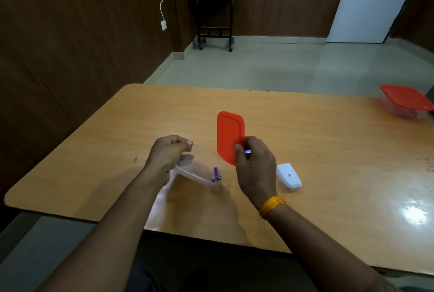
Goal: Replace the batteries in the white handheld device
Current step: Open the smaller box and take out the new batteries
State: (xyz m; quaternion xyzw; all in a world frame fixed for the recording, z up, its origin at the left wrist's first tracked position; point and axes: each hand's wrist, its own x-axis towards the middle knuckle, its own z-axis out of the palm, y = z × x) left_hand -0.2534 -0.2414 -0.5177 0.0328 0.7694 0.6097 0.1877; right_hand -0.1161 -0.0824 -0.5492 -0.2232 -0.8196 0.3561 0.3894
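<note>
The white handheld device lies face down on the wooden table, just right of my right hand. That hand pinches a small blue and silver battery between thumb and fingers. My left hand grips the rim of a clear plastic container and tilts it. A blue battery lies in the container's low corner. The container's red lid lies flat on the table behind my right hand.
A second clear container with a red lid stands at the table's far right edge. A dark side table with a small white pot stands against the back wall. The near table edge runs just under my forearms.
</note>
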